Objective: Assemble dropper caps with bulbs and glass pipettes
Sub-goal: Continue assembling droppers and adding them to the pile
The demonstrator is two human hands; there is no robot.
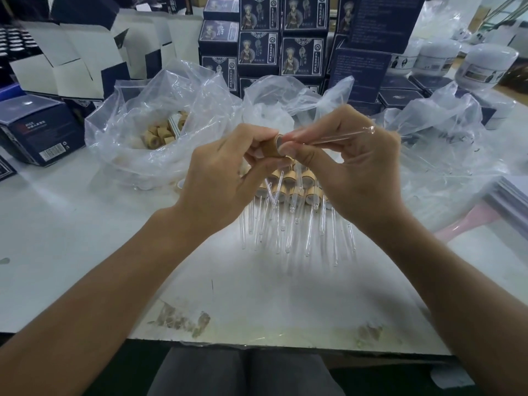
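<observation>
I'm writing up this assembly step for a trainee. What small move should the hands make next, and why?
Probably push the glass pipette further into the wooden cap. The left hand grips the cap, its open end facing the right hand, which pinches the pipette's end at that opening; most of the tube is outside.

Dropper cap (275, 146): tan, wood-look cylinder, held above table centre, open end facing right. Bulb not discernible, possibly hidden by fingers.
Glass pipette (340, 137): clear thin tube, near-horizontal, rounded tip at far right, left end at cap mouth; insertion depth unclear.
Assembled droppers (288, 195): pile on table beneath, tan caps far, pipettes fanned toward near edge.
Loose caps (160, 132): heaped in open clear bag, far left.
</observation>
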